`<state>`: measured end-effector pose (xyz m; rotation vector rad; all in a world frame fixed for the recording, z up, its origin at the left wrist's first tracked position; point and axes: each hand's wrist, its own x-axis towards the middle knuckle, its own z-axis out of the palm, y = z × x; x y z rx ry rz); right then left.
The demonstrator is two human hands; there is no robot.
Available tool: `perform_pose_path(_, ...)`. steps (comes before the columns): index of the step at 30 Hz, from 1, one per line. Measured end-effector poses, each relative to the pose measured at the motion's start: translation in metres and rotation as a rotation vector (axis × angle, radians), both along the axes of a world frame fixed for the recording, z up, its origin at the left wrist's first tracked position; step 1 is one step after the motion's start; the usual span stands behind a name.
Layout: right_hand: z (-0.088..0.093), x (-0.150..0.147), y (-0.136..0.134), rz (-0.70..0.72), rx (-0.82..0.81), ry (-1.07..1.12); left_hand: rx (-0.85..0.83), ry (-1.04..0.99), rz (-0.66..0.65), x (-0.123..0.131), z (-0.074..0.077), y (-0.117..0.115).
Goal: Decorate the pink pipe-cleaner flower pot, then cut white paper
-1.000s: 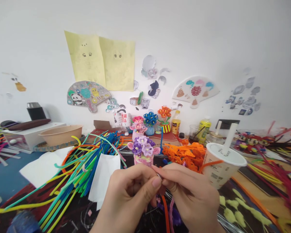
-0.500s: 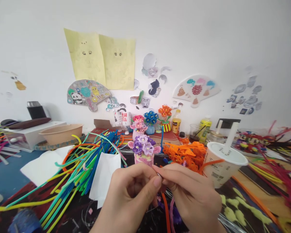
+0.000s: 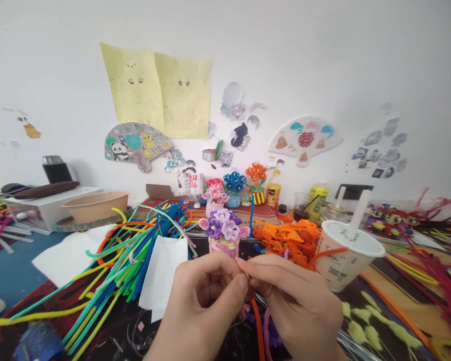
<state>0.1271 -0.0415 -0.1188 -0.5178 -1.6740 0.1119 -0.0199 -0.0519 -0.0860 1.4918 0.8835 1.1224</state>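
My left hand (image 3: 205,301) and my right hand (image 3: 298,301) meet at the front centre, fingertips pinched together. Something tiny, perhaps a thin wire end, shows at the thumb tip; the fingers cover most of it. Just beyond the hands stands a small pink pot (image 3: 224,245) with purple and lilac pipe-cleaner flowers (image 3: 224,224). Below the fingers an orange pipe cleaner (image 3: 258,326) runs down, with a purple fuzzy piece (image 3: 272,331) beside it, partly hidden by my right hand.
Left lies a bundle of green, blue and yellow pipe cleaners (image 3: 143,255) beside a white paper bag (image 3: 164,276). Orange fuzzy pieces (image 3: 287,239) and a lidded cup with a straw (image 3: 351,250) stand right. Behind are flower pots (image 3: 257,196) and a juice bottle (image 3: 274,189).
Both hands stay pinched together in nearly the same place. The fingertips have shifted only slightly, and the whole view has moved a touch.
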Motion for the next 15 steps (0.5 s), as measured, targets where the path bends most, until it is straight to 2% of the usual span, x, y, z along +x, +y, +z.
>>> perform_pose_path(3,-0.0009,-0.0007,0.0,0.024,-0.038,0.022,-0.018,0.003,0.027,0.0005,0.0021,-0.0013)
perform_pose_path(9,-0.0008,-0.0009,0.0006,0.051,-0.108,0.063,0.001,-0.01,-0.039,-0.0005,-0.0028,0.0038)
perform_pose_path(15,-0.0012,-0.0008,0.0016,0.077,-0.138,0.078,-0.007,-0.022,-0.045,-0.0026,-0.0062,0.003)
